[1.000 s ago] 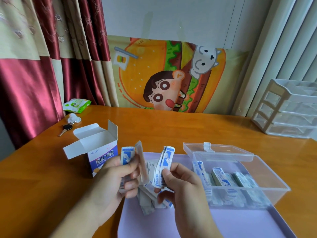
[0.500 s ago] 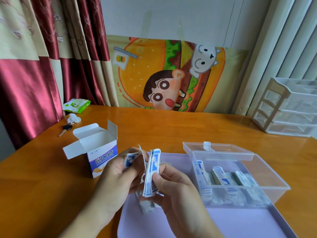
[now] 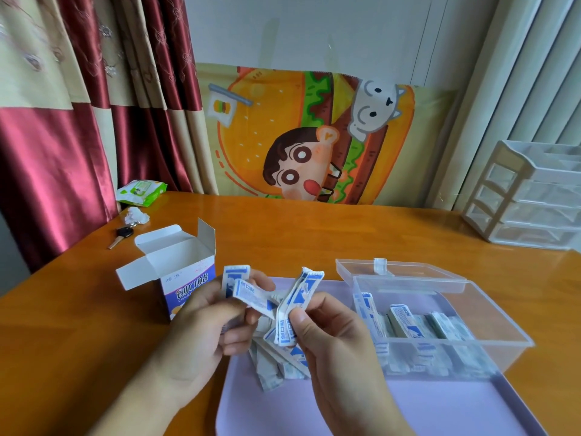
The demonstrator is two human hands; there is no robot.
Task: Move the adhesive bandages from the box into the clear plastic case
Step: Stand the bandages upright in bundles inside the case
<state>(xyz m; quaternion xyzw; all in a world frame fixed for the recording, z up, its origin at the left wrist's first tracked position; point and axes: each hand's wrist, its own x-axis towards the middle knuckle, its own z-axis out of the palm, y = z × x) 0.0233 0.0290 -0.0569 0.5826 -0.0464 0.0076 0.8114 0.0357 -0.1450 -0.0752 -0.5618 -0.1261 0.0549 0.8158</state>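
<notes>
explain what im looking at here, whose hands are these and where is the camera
There is no machine: a person wears a camera on the head, looking forward and down at their own two hands. The left hand and right hand each hold wrapped adhesive bandages, with more lying loose beneath them on a lilac tray. On the tray stands an open clear plastic case, already holding some bandages. Left of the hands stands the opened bandage box on a wooden table. Farther back lie a key, a green wipes pack and a small drawer unit.
</notes>
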